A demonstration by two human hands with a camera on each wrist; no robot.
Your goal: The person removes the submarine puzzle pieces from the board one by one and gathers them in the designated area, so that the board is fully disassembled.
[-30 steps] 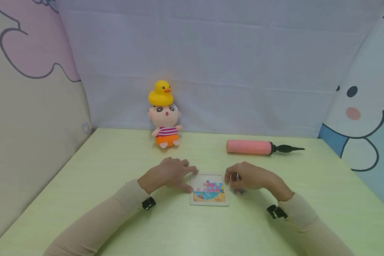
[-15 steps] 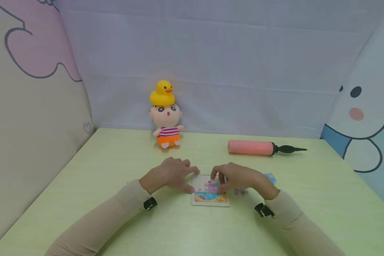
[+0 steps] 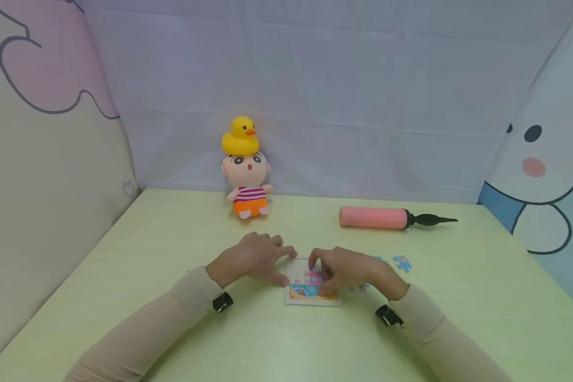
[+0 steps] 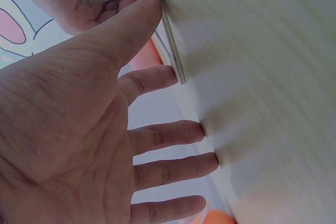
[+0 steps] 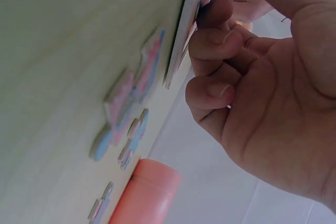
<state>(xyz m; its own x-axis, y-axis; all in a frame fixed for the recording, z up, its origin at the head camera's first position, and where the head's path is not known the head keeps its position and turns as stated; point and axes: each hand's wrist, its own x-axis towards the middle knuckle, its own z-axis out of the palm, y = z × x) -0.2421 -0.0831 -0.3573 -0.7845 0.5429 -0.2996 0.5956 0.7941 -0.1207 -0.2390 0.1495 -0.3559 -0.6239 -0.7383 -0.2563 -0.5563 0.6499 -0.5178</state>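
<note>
A small jigsaw puzzle in a pale tray lies on the table, its lower part filled with a sea scene and a pink shape above. My left hand spreads at its left side, thumb and forefinger against the tray's edge, the other fingers straight with tips at the tabletop in the left wrist view. Over the puzzle's right half, my right hand has its thumb and forefinger bent in a pinch on a puzzle piece, which the fingers mostly hide. Its remaining fingers curl inward in the right wrist view.
Loose puzzle pieces lie right of the tray, some partly behind the right hand. Farther back are a pink hand pump with a black nozzle and a plush doll with a yellow rubber duck on its head.
My right hand has moved left from the loose pieces onto the puzzle, uncovering pieces on the table behind it. The left hand keeps its place at the tray's edge.
</note>
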